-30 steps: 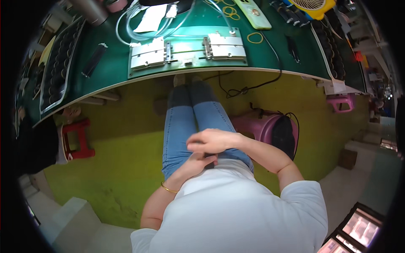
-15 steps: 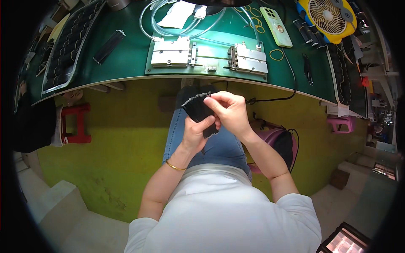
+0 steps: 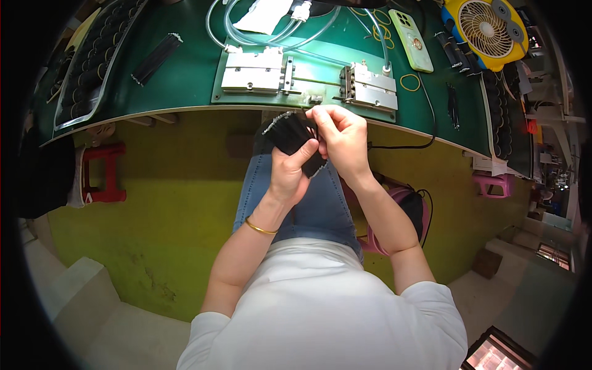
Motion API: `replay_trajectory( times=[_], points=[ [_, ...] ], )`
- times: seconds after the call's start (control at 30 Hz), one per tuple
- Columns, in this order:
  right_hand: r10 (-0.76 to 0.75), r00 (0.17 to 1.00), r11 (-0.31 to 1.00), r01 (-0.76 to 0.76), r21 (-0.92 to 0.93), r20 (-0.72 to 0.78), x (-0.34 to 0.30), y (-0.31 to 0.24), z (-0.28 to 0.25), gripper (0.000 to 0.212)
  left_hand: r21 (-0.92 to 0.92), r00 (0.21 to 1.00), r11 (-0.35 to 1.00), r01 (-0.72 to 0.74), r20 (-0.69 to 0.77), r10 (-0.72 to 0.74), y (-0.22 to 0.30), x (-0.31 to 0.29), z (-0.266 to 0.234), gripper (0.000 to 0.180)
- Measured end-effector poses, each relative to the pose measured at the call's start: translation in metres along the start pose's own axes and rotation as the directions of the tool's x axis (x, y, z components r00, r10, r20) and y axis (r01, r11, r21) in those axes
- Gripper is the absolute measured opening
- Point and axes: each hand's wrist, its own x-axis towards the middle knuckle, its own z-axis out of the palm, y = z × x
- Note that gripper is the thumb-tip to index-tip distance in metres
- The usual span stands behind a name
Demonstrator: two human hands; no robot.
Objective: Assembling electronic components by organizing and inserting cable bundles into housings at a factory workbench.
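My left hand (image 3: 288, 176) is closed round a fanned-out bundle of thin black wires (image 3: 287, 134), whose ends are pale and silvery. The thumb lies across the bundle's near part. My right hand (image 3: 345, 139) is pinched at the bundle's right side, with thumb and forefinger on what looks like a single strand parted from the rest; the fingertips partly hide it. Both hands are over my lap, just short of the bench edge. Beyond them a fixture with two silver metal blocks (image 3: 250, 78) stands on a base plate (image 3: 222, 98).
Clear tubes (image 3: 229, 28) loop behind the fixture. On the green bench (image 3: 179, 92) lie a loose black bundle (image 3: 157, 60), a light green phone (image 3: 410, 43), a rubber band (image 3: 408, 83) and a yellow fan (image 3: 484, 28). A tray (image 3: 106, 92) of banded black bundles stands left.
Both hands have shifted a little, the right one up toward the bench edge. A strand at the bundle's right now shows apart from the others. The view has tilted slightly.
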Motion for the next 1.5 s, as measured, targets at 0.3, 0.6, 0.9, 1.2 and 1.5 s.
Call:
replay_trajectory(
  times=[0.3,0.6,0.9,1.2,1.5],
  points=[
    [0.059,0.996,0.995,-0.053,0.089,-0.062,0.005,0.000,0.003,0.019,0.013,1.000,1.000,-0.003,0.014,0.003,0.002,0.007,-0.002,0.010],
    [0.059,0.997,0.995,-0.055,0.088,-0.042,0.007,0.002,-0.001,0.023,-0.001,0.999,0.999,0.043,0.007,-0.043,0.004,0.006,0.002,0.010],
    [-0.077,0.997,0.991,0.079,-0.110,0.020,-0.002,0.001,0.002,0.023,0.008,0.999,0.999,0.038,-0.006,-0.038,0.008,0.000,0.003,0.011],
    [-0.019,0.995,0.999,0.016,-0.036,-0.093,-0.001,0.000,0.006,0.018,-0.029,0.995,0.998,0.063,-0.077,-0.065,0.004,0.003,0.002,0.011],
    [0.030,0.993,0.999,-0.025,0.039,-0.114,0.003,0.001,0.006,0.020,0.005,0.998,1.000,0.022,-0.064,-0.022,0.005,0.006,0.003,0.010]
  ],
)
